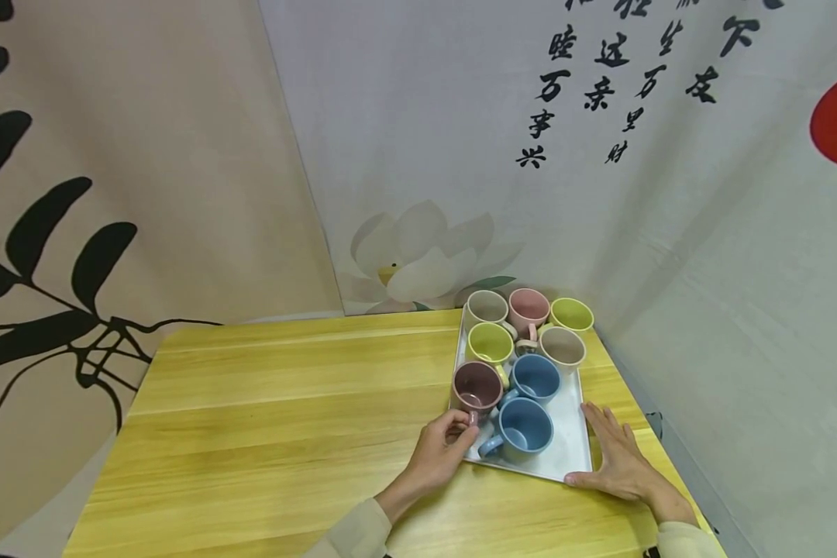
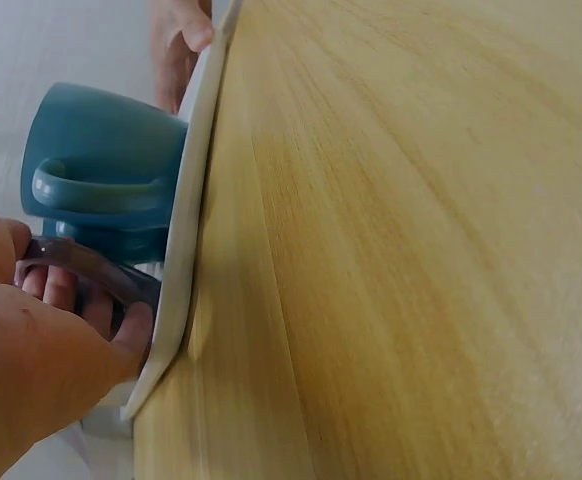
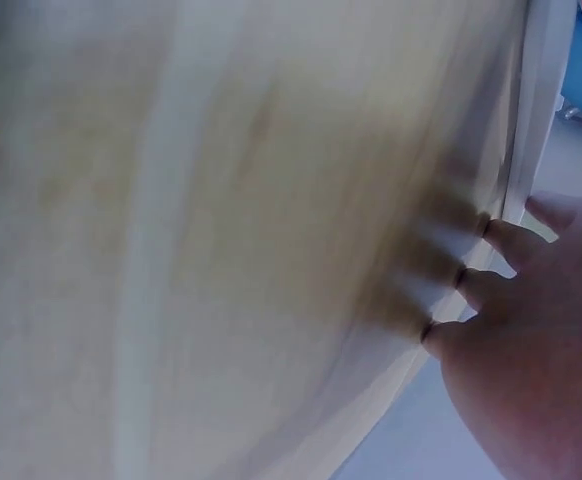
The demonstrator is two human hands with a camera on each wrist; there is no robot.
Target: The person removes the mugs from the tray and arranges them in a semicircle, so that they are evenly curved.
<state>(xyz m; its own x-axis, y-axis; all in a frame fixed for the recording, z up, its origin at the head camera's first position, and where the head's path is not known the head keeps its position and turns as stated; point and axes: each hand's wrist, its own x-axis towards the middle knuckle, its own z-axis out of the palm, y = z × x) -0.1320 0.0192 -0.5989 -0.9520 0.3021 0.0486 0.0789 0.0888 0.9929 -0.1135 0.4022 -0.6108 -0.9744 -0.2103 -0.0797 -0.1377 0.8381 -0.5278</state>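
Note:
My left hand point(image 1: 441, 449) grips the handle of a mauve mug point(image 1: 477, 387) near the left front of a white tray point(image 1: 566, 449). In the left wrist view, fingers curl through the mug's dark handle point(image 2: 96, 268). Beside it stands a blue mug point(image 1: 525, 426), its handle turned left, with another blue mug point(image 1: 535, 377) just behind. My right hand point(image 1: 621, 457) lies at the tray's right front corner, fingers spread along the side and thumb at the front edge. The right wrist view shows those fingertips point(image 3: 441, 338) on the wooden table beside the tray rim point(image 3: 531, 120).
Farther back on the tray stand a yellow-green mug point(image 1: 490, 342), a beige mug point(image 1: 563, 346), a grey mug point(image 1: 487, 307), a pink mug point(image 1: 528, 307) and another yellow-green mug point(image 1: 572, 314). The wooden table point(image 1: 286, 434) meets printed curtains point(image 1: 425, 155) behind and at the right.

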